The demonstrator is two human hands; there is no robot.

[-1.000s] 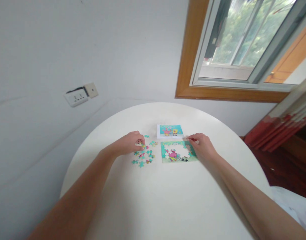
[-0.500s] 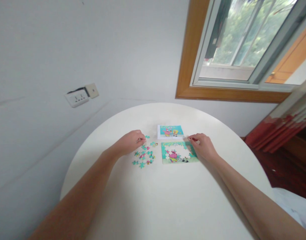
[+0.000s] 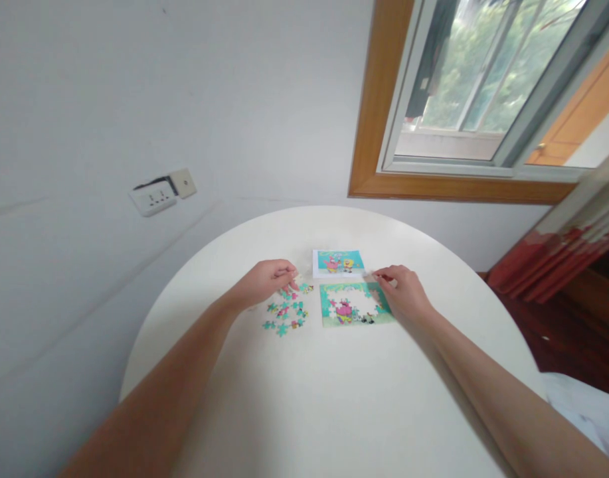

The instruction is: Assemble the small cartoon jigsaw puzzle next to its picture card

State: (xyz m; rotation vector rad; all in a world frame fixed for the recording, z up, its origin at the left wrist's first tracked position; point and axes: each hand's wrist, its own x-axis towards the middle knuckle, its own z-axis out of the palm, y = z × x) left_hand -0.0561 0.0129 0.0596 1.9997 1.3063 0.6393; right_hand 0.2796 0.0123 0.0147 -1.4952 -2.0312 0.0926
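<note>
My left hand (image 3: 268, 282) is over the upper part of a loose group of teal and pink jigsaw puzzle pieces (image 3: 283, 328). Its thumb and fingers close at the spot of a teal piece, which the fingertips cover. My right hand (image 3: 406, 289) rests at the right end of the partly filled puzzle board (image 3: 334, 320), covering its edge. Its fingertips are pinched near the lower right corner of the picture card (image 3: 340, 263); what is in them is too small to tell. The board has a teal border, a pink figure and a white gap in the middle.
Everything lies on a round white table (image 3: 304, 398). Behind it is a pale wall with a socket (image 3: 155, 197). A wood-framed window (image 3: 453, 182) and a red and cream curtain (image 3: 548, 255) are at the right. White cloth (image 3: 578, 405) shows at the lower right.
My left hand has moved slightly right, its fingers reaching over a teal piece that lay in sight before. My right hand stays in place.
</note>
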